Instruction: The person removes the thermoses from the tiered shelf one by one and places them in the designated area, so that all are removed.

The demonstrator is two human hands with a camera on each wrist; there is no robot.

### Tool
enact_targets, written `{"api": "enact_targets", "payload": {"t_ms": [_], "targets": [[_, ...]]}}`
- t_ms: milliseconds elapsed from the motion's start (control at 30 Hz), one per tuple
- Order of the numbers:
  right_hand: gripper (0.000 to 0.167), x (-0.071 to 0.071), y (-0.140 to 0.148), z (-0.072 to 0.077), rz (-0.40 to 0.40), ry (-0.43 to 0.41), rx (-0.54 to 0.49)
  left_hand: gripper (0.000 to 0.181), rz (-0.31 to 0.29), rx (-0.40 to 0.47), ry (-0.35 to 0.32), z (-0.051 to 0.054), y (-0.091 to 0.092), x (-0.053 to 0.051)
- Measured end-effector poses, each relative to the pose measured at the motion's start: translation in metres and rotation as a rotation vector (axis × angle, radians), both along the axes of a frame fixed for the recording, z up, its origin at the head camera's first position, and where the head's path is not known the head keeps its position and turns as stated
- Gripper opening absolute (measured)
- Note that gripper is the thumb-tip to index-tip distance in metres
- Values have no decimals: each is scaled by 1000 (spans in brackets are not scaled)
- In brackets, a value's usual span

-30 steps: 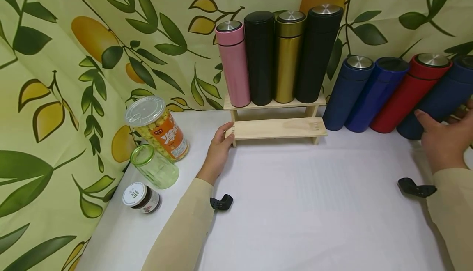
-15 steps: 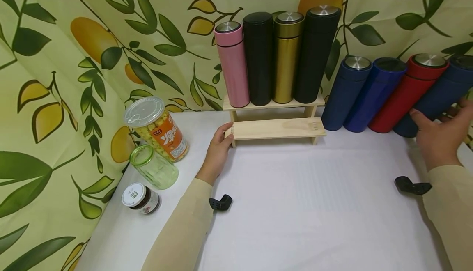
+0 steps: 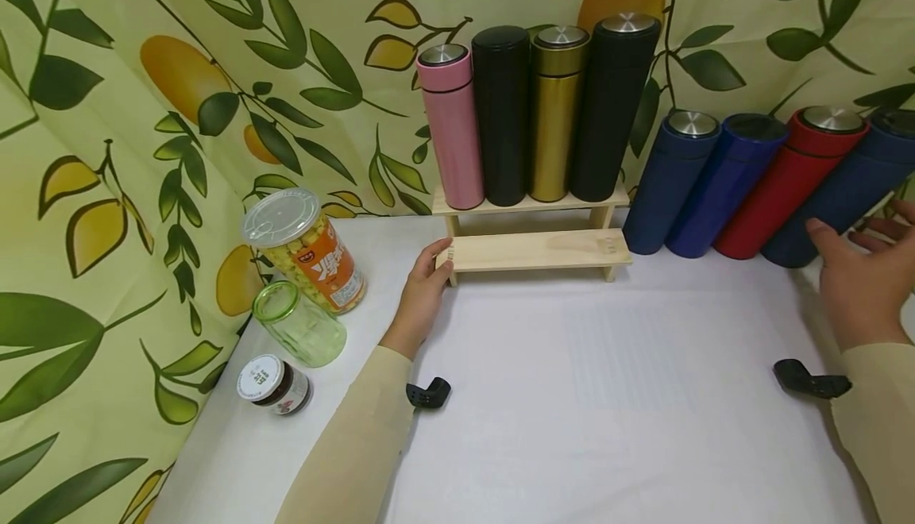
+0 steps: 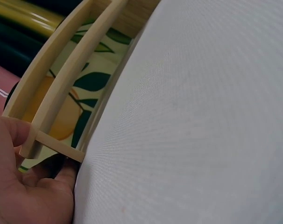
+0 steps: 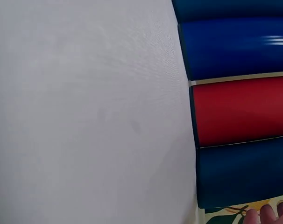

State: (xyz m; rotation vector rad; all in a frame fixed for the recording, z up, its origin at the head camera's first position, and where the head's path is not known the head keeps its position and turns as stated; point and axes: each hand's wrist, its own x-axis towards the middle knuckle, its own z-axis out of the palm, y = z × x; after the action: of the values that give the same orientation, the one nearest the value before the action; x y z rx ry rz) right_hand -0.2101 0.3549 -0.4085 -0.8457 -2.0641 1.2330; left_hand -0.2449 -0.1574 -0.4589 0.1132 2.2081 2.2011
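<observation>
At the left end of a two-tier wooden stand (image 3: 539, 250), my left hand (image 3: 420, 294) grips the lower step's end, with the thumb at its front corner in the left wrist view. A pink thermos (image 3: 453, 139), two black ones and a gold thermos (image 3: 559, 127) stand in a row on the upper step. My right hand (image 3: 868, 278) is just right of the outermost dark blue thermos (image 3: 832, 198), fingers loosely extended. The right wrist view shows its fingertips (image 5: 267, 214) apart from that thermos. Beside it stand a red thermos (image 3: 789, 183), a bright blue thermos (image 3: 725, 186) and another dark blue thermos (image 3: 670, 183).
On the left of the white tabletop (image 3: 572, 413) are a popcorn tub (image 3: 322, 258), a green-tinted glass (image 3: 307, 329) and a small white-lidded jar (image 3: 275, 385). A leaf-patterned curtain (image 3: 322, 55) hangs behind and to the left.
The outermost dark blue thermos shifted slightly left against the red one. My right hand then drew away from it to the right, its fingers loosening. The left hand kept its hold.
</observation>
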Motion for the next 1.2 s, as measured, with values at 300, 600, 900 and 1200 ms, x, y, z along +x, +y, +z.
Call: {"api": "enact_targets", "payload": {"t_ms": [300, 600, 900, 1200], "targets": [[64, 11, -11, 11, 4, 79, 21, 45, -2, -1, -1, 0, 0, 0], [62, 15, -28, 20, 106, 142, 14, 45, -8, 1, 0, 0, 0, 0], [62, 13, -45, 24, 302, 266, 68, 45, -7, 3, -8, 0, 0, 1], [63, 11, -67, 30, 486, 337, 24, 46, -19, -9, 11, -1, -1, 0]]}}
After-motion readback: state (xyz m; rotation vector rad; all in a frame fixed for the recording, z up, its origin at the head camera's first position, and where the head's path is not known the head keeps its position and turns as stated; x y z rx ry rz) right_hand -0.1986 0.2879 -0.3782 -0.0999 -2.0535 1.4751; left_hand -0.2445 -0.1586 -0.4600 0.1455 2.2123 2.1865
